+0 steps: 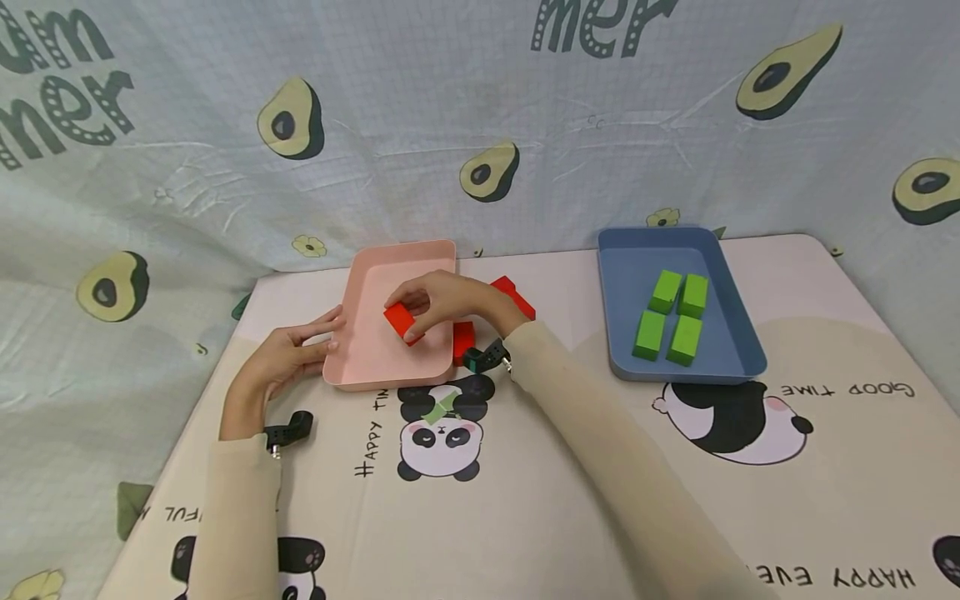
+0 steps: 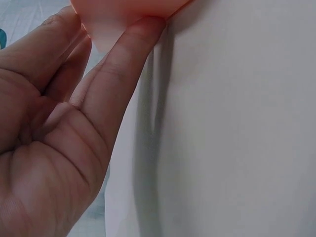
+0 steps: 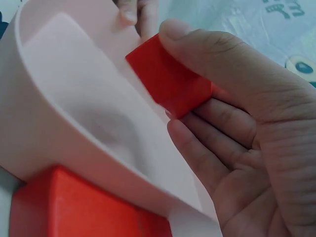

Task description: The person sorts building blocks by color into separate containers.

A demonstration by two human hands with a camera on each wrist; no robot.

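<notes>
Head, trays: 2; pink tray [image 1: 367, 292] as landmark, blue tray [image 1: 628, 287] well right of it.
Head, green blocks [image 1: 665, 291]: 4, in blue tray.
Head, red blocks: 1 held block [image 1: 399, 320] above pink tray's floor; 1 loose block [image 1: 463, 342] just right of pink tray; more red [image 1: 513, 298] farther right, count unclear, wrist overlaps.
Head, left hand [image 1: 288, 354]: fingers extended, fingertips touching pink tray's left rim.
Head, right hand [image 1: 441, 298]: thumb and fingers pinching held block over pink tray, covering part of its floor.
Left wrist, fingers: nearly straight, spread, touching pink tray's edge; hand hides part of tray.
Right wrist, fingers: thumb against held block, fingers opposite; 1 red block by pink tray's outer wall.
</notes>
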